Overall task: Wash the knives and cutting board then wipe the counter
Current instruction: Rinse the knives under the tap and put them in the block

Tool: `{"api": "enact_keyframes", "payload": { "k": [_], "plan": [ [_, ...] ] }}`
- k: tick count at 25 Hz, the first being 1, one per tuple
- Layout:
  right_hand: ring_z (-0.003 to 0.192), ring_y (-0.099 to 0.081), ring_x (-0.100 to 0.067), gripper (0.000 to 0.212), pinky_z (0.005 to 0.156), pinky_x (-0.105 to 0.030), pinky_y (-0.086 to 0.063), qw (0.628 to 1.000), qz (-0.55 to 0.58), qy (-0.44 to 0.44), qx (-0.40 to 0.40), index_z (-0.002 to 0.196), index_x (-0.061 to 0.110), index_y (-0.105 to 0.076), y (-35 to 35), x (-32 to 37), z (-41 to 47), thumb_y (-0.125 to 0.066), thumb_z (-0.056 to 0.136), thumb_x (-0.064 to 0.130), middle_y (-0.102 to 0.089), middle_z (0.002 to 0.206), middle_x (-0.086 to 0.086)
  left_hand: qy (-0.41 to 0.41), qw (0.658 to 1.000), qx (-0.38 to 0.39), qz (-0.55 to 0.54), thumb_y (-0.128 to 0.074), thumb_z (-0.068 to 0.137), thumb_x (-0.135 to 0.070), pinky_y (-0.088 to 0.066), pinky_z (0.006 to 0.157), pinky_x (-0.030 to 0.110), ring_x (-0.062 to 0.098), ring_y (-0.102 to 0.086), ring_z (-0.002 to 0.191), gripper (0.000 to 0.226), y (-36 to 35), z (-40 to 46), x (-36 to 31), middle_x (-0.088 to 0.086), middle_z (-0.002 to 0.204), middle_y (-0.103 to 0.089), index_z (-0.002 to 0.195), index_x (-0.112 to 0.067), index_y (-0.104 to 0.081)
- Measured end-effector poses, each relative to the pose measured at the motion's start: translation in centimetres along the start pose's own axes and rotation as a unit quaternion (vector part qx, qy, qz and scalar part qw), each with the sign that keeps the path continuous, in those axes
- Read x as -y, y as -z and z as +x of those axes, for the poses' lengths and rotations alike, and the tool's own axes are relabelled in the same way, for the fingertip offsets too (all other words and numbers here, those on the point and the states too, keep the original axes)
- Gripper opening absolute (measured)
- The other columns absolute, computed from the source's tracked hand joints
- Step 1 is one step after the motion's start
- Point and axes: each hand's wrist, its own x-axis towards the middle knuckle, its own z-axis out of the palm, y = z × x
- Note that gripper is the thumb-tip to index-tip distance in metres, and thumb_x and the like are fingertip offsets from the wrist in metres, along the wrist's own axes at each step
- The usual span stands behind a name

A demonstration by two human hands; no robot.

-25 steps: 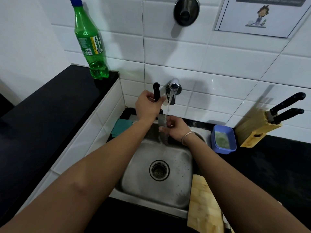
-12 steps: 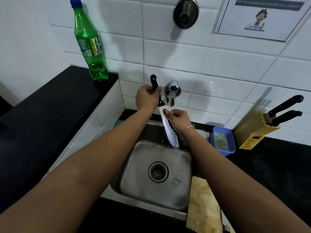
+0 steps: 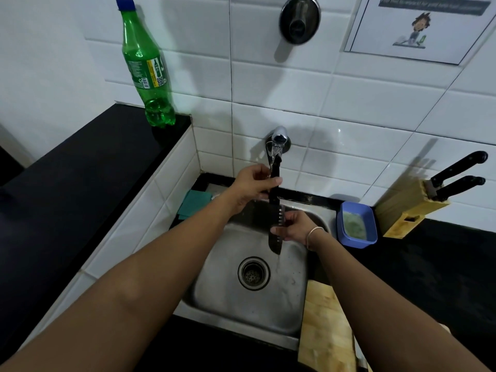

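Note:
A knife (image 3: 276,232) with a black handle hangs blade-down over the steel sink (image 3: 249,310), under the running tap (image 3: 277,142). My left hand (image 3: 255,183) grips its handle just below the spout. My right hand (image 3: 294,226) pinches the blade about halfway down, and water drips off the tip. A wooden cutting board (image 3: 326,331) lies across the sink's front right corner. Two more black-handled knives (image 3: 456,174) stand in a wooden knife block (image 3: 410,210) at the right.
A blue tub (image 3: 355,224) with greenish contents sits right of the sink. A green cloth or sponge (image 3: 194,204) lies at the sink's back left. A green plastic bottle (image 3: 146,65) stands on the raised black counter (image 3: 80,170) on the left.
The knife has turned upright and come lower, handle now right under the tap. My right hand slid down from near the handle to the middle of the blade.

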Motion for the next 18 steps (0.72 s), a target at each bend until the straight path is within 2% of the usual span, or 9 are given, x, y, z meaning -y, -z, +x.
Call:
{"api": "enact_keyframes", "payload": {
  "k": [2,4,8,11,13,15,18],
  "plan": [
    [0.062,-0.054,-0.016,0.013,0.064,-0.03,-0.05,0.999,-0.04,-0.003,-0.012,0.075,0.012,-0.07,0.1,-0.5,0.3,-0.079,0.08,0.004,-0.062,0.067,-0.002,0.032,0.996,0.086,-0.022,-0.07,0.089,-0.003,-0.056,0.089,0.042,0.027,-0.066,0.098,0.03,0.8,-0.7,0.0,0.011,0.102,-0.065,0.116,-0.004,-0.058],
    [0.062,-0.055,-0.015,0.009,0.067,-0.031,-0.05,0.998,-0.065,-0.003,-0.018,0.079,0.007,-0.072,0.0,-0.7,0.7,-0.08,0.079,0.006,-0.063,0.067,-0.002,0.033,0.991,0.125,-0.037,-0.065,0.091,0.002,-0.053,0.098,0.046,0.028,-0.067,0.099,0.023,1.4,-1.2,-0.1,0.012,0.106,-0.066,0.112,-0.006,-0.058],
    [0.068,-0.061,-0.015,0.011,0.074,-0.032,-0.054,0.996,-0.077,0.004,-0.051,0.078,0.008,-0.071,-0.3,-0.6,1.2,-0.082,0.078,0.011,-0.067,0.075,-0.004,0.01,0.988,0.126,-0.084,-0.06,0.093,0.004,-0.054,0.094,0.043,0.026,-0.065,0.096,0.02,1.7,-1.7,-0.1,0.009,0.102,-0.066,0.109,-0.009,-0.062],
    [0.067,-0.058,-0.016,0.02,0.074,-0.036,-0.054,0.996,-0.05,0.026,-0.073,0.081,-0.004,-0.066,-0.8,0.0,1.3,-0.08,0.08,0.01,-0.064,0.073,-0.006,-0.02,0.998,0.033,-0.042,-0.068,0.092,-0.006,-0.057,0.084,0.038,0.02,-0.068,0.085,0.015,1.1,-1.1,-0.5,0.004,0.094,-0.069,0.106,-0.011,-0.065],
    [0.061,-0.057,-0.008,0.018,0.067,-0.027,-0.052,0.995,-0.021,0.055,-0.085,0.072,0.003,-0.065,-1.3,0.8,1.3,-0.077,0.083,0.009,-0.063,0.065,0.003,-0.06,0.995,-0.073,0.024,-0.073,0.09,-0.012,-0.057,0.08,0.042,0.022,-0.067,0.077,0.01,0.5,-0.3,-1.0,0.004,0.086,-0.069,0.097,-0.013,-0.065],
    [0.053,-0.053,0.0,0.026,0.059,-0.017,-0.045,0.991,0.011,0.085,-0.1,0.064,0.012,-0.061,-1.8,2.0,1.0,-0.076,0.085,0.013,-0.061,0.056,0.011,-0.084,0.981,-0.16,0.068,-0.075,0.089,-0.019,-0.06,0.081,0.049,0.031,-0.069,0.077,0.013,0.3,0.6,-1.3,0.012,0.087,-0.07,0.094,-0.013,-0.065],
    [0.056,-0.047,-0.01,0.024,0.056,-0.023,-0.043,0.979,0.064,0.123,-0.152,0.071,0.008,-0.061,-2.0,4.1,0.8,-0.079,0.084,0.019,-0.055,0.061,-0.002,-0.078,0.969,-0.212,0.098,-0.08,0.084,-0.026,-0.06,0.076,0.054,0.037,-0.072,0.081,0.026,0.8,1.2,-1.4,0.019,0.088,-0.073,0.098,-0.008,-0.068]
  ]
}}
